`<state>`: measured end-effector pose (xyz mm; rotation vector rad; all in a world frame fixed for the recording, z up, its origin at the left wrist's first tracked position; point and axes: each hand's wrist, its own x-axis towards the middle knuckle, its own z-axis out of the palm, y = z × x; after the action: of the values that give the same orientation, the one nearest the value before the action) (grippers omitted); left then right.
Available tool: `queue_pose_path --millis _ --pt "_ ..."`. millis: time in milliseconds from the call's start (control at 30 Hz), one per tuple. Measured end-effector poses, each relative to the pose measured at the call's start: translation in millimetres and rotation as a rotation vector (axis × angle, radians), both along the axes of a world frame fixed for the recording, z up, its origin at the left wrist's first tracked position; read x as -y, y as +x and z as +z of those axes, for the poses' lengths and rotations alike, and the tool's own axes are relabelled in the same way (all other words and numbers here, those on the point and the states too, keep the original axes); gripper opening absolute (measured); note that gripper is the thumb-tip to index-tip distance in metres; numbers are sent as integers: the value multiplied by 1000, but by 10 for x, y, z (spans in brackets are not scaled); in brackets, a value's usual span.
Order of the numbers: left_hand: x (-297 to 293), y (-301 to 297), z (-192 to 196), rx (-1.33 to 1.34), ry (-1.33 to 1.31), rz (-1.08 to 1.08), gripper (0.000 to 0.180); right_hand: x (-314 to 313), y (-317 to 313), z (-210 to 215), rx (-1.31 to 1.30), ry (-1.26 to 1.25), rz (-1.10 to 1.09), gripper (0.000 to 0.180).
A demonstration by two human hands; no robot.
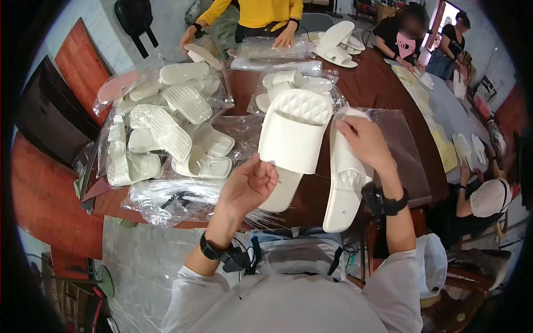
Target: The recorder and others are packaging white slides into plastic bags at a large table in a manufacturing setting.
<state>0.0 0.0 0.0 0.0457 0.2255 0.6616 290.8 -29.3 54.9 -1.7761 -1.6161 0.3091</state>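
White foam slide sandal with a quilted strap (293,139), held up over the dark brown wooden bench (383,89), pinched at its sole edge by left hand (250,186), fingers curled shut. Right hand (363,141) pressed on second white slide sandal (344,177), fingers closed over its strap end. Heap of bagged white sandals (166,133) lying left.

Cream-white slide (293,139) with a quilted diamond strap at centre; plain white slide (344,183) beside it. Upper left, ribbed white soles (172,133) on the dark reddish-brown table (377,89); yellow top (261,11) above.
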Motion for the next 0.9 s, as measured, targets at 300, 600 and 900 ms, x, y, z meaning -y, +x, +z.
queue_pose_path --millis 300,600,900 --pt "99 241 -857 -157 -508 256 18 -420 31 -893 132 -240 116 40" --pt "297 257 -648 -325 -81 -12 25 94 180 -860 -31 102 38 16" --pt "474 434 -567 -791 657 -84 20 957 -28 -1230 0 34 -143 12"
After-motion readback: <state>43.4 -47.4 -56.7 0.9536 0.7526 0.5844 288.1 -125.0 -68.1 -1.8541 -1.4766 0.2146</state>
